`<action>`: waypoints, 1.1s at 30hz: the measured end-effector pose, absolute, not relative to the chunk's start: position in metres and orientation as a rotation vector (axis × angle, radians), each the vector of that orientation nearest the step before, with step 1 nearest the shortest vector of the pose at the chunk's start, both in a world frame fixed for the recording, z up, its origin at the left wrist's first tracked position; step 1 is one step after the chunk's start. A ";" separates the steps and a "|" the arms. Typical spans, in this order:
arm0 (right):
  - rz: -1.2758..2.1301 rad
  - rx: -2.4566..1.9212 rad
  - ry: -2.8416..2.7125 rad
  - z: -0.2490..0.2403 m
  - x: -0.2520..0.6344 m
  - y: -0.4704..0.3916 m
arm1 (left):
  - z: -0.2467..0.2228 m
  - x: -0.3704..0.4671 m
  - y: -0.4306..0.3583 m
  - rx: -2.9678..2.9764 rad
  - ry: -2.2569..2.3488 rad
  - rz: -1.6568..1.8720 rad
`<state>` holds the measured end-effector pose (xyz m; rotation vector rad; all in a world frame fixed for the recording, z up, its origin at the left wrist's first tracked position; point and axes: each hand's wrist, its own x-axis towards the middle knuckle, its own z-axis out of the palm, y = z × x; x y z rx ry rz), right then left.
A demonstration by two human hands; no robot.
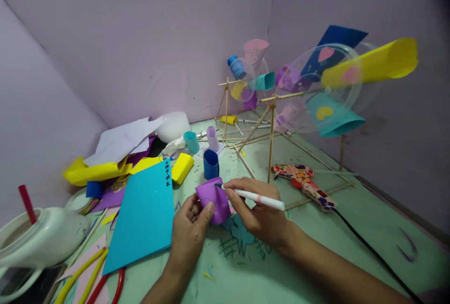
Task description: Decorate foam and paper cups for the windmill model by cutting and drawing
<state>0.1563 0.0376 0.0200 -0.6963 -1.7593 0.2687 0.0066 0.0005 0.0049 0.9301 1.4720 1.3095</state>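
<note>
A purple paper tube (217,205) is held up near the middle of the view, its side gripped between the thumb and fingers of my left hand (192,226). My right hand (258,210) is closed round a white marker (262,199), whose dark green tip rests at the upper part of the purple tube. Just behind the tube stands a dark blue paper tube (211,165). A yellow paper tube (182,168) lies to its left, and a teal one (191,142) and a lilac one (213,138) stand farther back.
Stick frames (271,144) carry paper-and-plastic wheels at the right. A flowered glue gun (309,183) with a black cord lies beside them. At left are blue card (144,219), paper sheets (119,140), a white teapot (45,236), and yellow (82,278) and red handles (118,287).
</note>
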 end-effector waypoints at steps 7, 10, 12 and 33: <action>0.329 -0.673 -1.753 0.020 0.155 0.035 | 0.005 0.006 0.001 0.917 1.465 1.321; 0.383 -0.653 -1.730 0.021 0.154 0.034 | 0.003 0.005 0.001 0.933 1.455 1.329; 0.363 -0.665 -1.724 0.022 0.154 0.034 | 0.003 0.005 0.001 0.946 1.449 1.330; 0.471 -0.787 -1.661 0.023 0.156 0.034 | 0.002 0.004 0.000 0.963 1.456 1.313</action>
